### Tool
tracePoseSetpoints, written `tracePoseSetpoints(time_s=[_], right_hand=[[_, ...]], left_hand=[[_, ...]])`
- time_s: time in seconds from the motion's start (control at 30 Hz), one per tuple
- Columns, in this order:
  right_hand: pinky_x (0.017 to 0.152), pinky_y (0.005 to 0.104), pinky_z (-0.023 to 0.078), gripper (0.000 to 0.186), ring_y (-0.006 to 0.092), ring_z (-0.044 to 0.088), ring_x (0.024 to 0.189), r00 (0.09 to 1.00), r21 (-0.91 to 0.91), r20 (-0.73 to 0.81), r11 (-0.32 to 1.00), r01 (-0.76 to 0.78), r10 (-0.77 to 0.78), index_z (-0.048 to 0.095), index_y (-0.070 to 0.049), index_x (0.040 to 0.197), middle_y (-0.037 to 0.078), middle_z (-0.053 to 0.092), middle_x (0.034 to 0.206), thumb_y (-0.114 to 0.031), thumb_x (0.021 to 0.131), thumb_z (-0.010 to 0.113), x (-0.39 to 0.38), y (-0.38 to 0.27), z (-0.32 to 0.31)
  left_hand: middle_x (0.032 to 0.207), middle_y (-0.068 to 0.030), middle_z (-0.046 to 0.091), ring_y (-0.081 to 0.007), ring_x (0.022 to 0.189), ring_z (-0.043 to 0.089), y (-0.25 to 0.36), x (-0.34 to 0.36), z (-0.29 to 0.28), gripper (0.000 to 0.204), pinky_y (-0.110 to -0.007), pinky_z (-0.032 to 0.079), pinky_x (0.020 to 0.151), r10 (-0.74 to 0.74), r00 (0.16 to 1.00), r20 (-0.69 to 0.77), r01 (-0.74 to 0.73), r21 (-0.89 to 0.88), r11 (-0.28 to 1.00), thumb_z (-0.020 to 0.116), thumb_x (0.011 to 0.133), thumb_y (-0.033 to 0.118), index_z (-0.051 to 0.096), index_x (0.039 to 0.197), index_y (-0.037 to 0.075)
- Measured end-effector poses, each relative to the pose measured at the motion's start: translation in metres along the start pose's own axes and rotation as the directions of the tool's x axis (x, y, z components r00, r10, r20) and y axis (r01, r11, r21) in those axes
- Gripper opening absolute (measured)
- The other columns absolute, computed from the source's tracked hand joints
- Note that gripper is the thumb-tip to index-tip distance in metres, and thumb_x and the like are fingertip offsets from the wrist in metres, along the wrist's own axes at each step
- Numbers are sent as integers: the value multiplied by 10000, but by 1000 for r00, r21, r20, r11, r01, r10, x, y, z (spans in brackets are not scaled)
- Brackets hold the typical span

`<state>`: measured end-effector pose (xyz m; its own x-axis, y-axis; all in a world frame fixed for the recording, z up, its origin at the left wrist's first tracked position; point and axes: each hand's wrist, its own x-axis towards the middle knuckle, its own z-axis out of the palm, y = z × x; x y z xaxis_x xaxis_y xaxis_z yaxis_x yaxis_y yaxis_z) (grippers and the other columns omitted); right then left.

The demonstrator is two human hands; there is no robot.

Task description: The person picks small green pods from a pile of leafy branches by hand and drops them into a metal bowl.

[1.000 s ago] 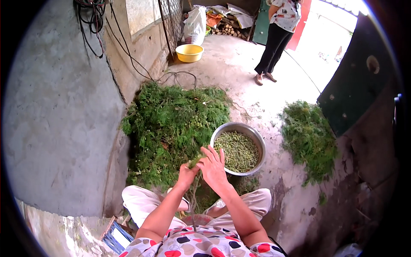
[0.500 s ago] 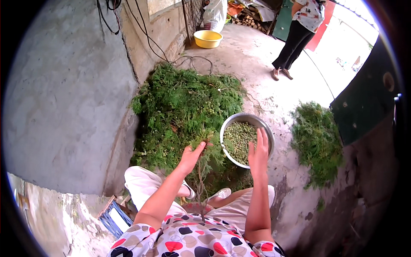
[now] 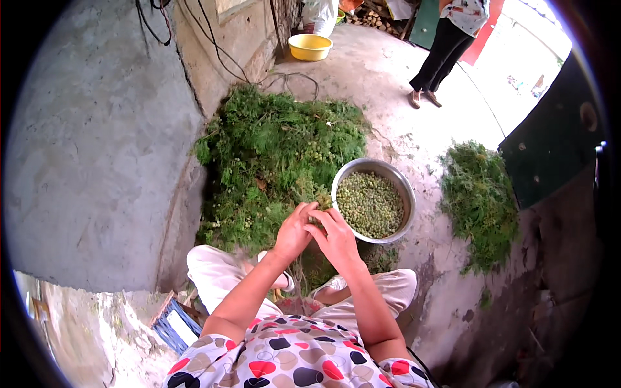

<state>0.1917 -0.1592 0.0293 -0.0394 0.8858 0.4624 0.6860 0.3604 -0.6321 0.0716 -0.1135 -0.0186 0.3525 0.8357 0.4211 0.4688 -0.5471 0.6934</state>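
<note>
My left hand (image 3: 294, 229) is closed round a leafy green branch (image 3: 314, 194), whose bare stem hangs down between my legs. My right hand (image 3: 333, 236) meets it at the leafy top, fingers curled onto the sprig; the fingertips are partly hidden among the leaves. Just beyond and right of my hands, a round metal basin (image 3: 406, 200) holds several small green round fruits (image 3: 369, 204). A big heap of cut green branches (image 3: 259, 142) lies left of the basin, in front of me.
A smaller branch pile (image 3: 479, 207) lies right, beside a dark green door (image 3: 543, 149). A person (image 3: 440, 55) stands at the back. A yellow plastic tub (image 3: 309, 48), white sack (image 3: 317, 16), firewood (image 3: 378, 22) and loose cables (image 3: 284, 84) are behind. A concrete wall (image 3: 97, 161) is left.
My right hand moved from the leaves to open over the basin, then back left onto the branch beside my left hand, which stays on it. The head view shifted slightly.
</note>
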Motion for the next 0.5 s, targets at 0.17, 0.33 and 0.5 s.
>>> tracePoseSetpoints(time_s=[0.17,0.33,0.5], right_hand=[[602,339,454,195,282,556,696,999,172,-20,985,-28,32,549,-30,970,133,531,823,-32,777,570,0,6,6],[624,366,453,164,308,551,733,996,1,-86,1000,-26,26,557,-36,929,126,549,811,-53,767,566,-3,13,7],[646,362,453,142,284,554,732,991,-182,-90,980,77,-95,534,-77,871,94,538,780,-120,751,599,-6,18,21]], left_hand=[[928,-149,544,-345,812,562,-11,-1,1,408,-379,482,674,143,988,-50,-137,108,985,554,683,-9,490,1086,1],[928,-167,553,-352,810,566,-11,1,9,384,-392,479,681,89,996,-17,-87,125,988,556,690,-9,498,1070,-3],[982,-201,571,-365,850,571,-24,-7,21,313,-403,476,721,3,1000,-21,-1,79,997,535,757,74,502,1057,-8]])
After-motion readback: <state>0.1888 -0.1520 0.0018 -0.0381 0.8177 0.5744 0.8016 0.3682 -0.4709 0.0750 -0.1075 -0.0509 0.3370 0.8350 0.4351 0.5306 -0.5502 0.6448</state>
